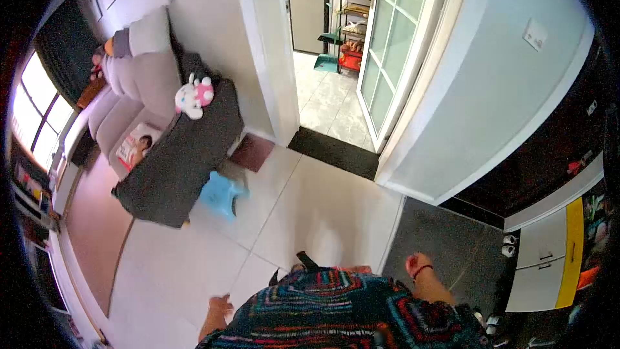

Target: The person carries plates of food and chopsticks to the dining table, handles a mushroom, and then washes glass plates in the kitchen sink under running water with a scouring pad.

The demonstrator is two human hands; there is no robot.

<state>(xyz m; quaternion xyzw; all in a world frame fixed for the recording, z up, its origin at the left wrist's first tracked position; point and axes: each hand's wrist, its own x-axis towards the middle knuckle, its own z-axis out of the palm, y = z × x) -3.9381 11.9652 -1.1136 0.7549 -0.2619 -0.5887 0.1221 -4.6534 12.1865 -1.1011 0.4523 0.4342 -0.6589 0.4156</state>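
Note:
At the bottom of the head view, my left hand [221,305] hangs beside the patterned garment [310,310], over the pale floor tiles. Its fingers are small and blurred, and nothing that it holds can be made out. My right hand [418,262] is on the other side of the garment, above the dark grey floor mat [423,229], with a thin band round the wrist. The fingers look curled, but whether anything is in them is unclear. Neither hand touches any furniture.
A light blue stool [221,194] stands beside a sofa [145,71] with a dark cover and a plush toy [194,96]. Ahead, a glazed door [395,45] stands open at a black threshold [334,152]. White cabinets [541,274] and shoes [509,245] are at right.

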